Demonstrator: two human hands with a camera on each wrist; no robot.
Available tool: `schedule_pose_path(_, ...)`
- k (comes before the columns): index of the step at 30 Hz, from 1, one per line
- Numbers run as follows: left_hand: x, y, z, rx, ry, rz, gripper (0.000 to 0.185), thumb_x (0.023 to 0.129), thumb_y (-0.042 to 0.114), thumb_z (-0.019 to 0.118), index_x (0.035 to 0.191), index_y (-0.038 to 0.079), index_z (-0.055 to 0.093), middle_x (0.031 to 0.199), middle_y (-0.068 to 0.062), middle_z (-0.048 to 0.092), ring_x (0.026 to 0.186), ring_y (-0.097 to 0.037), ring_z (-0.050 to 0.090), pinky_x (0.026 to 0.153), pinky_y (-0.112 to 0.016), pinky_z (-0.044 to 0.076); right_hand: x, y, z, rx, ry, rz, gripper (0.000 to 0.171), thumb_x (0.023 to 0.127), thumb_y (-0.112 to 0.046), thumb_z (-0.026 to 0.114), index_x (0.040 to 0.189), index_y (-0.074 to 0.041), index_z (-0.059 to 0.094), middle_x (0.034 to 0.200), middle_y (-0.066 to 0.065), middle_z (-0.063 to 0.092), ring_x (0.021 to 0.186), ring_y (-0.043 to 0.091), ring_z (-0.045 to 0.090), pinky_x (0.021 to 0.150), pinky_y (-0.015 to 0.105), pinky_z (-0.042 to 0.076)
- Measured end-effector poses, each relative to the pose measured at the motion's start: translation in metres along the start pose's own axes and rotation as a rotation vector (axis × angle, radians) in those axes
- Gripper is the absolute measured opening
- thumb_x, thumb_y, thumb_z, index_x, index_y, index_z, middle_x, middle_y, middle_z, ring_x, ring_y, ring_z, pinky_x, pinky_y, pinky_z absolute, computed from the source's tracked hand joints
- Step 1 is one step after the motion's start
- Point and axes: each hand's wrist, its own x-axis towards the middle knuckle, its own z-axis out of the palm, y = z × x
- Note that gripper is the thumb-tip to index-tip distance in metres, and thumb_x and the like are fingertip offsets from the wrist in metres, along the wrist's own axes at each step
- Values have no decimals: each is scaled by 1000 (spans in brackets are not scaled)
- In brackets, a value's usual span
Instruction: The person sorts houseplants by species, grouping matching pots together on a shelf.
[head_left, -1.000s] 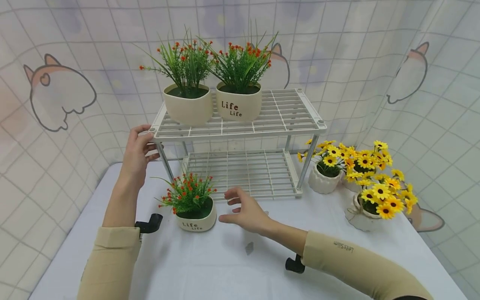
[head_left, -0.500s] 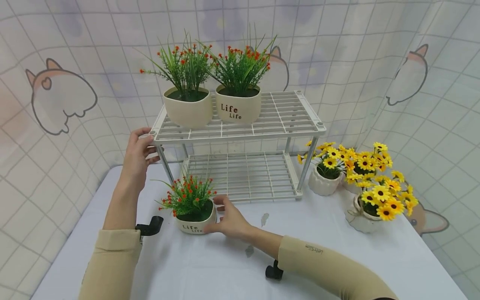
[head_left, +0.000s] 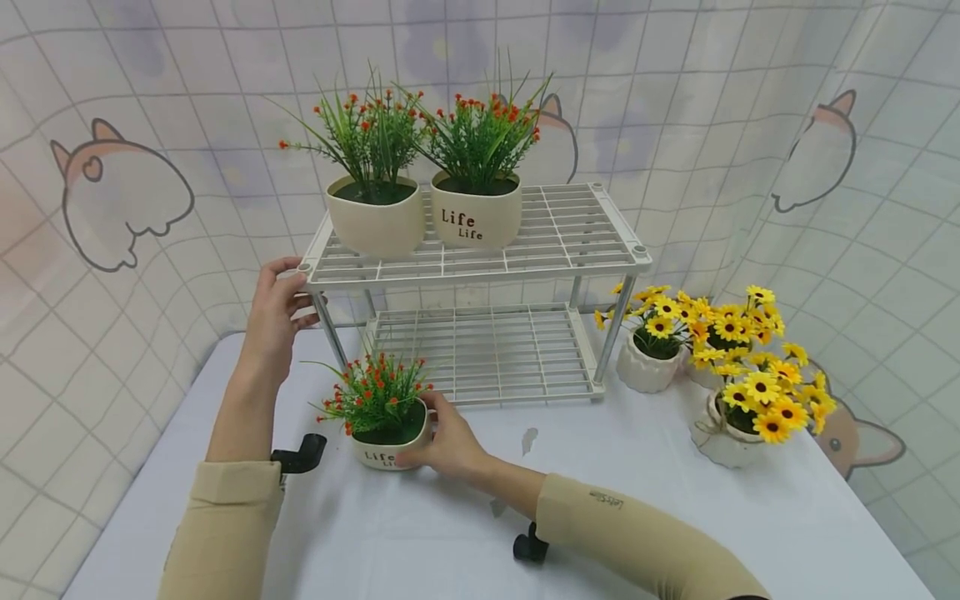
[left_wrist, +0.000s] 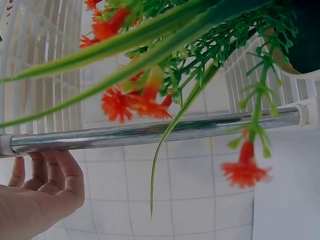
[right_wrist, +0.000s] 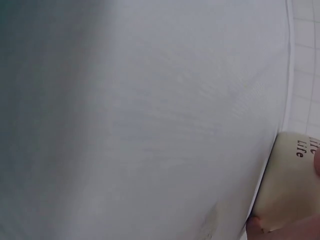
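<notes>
A small cream pot marked "Life" (head_left: pixel 382 446) with green stems and red flowers stands on the white table in front of the rack; my right hand (head_left: pixel 444 440) grips its right side. In the right wrist view the pot (right_wrist: pixel 292 190) shows at the right edge with fingertips on it. My left hand (head_left: pixel 276 307) holds the front left corner of the white two-tier wire rack (head_left: pixel 480 265). In the left wrist view my left hand (left_wrist: pixel 42 192) curls around a chrome post (left_wrist: pixel 155 131). Two larger cream pots (head_left: pixel 375 218) (head_left: pixel 476 212) with red flowers sit on the top shelf.
Two white pots of yellow daisies (head_left: pixel 648 350) (head_left: pixel 738 417) stand right of the rack. The lower shelf (head_left: pixel 487 350) holds nothing. The white table (head_left: pixel 675 517) is backed by a tiled curtain with cartoon cats.
My right hand moved left across the table and closed on the small pot's right side. The left hand has stayed on the rack corner.
</notes>
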Motion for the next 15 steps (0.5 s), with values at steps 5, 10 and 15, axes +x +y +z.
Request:
schedule_pose_path(5, 0, 0, 0, -7, -1, 1, 29, 109, 36, 42, 135, 24, 41, 114, 0, 57, 102, -16, 55, 86, -36, 40, 0, 0, -2, -29, 6, 0, 86, 71, -14, 96, 142, -5, 48, 133, 7, 56, 117, 25, 55, 96, 42, 46)
schedule_pose_path(10, 0, 1, 0, -19, -5, -2, 29, 109, 36, 43, 135, 24, 41, 113, 0, 57, 102, -17, 55, 86, -36, 40, -3, -1, -7, -66, -4, 7, 84, 69, -18, 97, 138, -7, 50, 132, 6, 57, 119, 26, 55, 97, 44, 46)
schedule_pose_path(15, 0, 0, 0, -21, -1, 1, 29, 109, 35, 43, 135, 23, 42, 113, 0, 57, 101, -16, 55, 85, -35, 40, -7, 0, -16, -97, -25, 20, 84, 71, -23, 97, 139, -9, 49, 135, 6, 57, 121, 26, 55, 98, 44, 47)
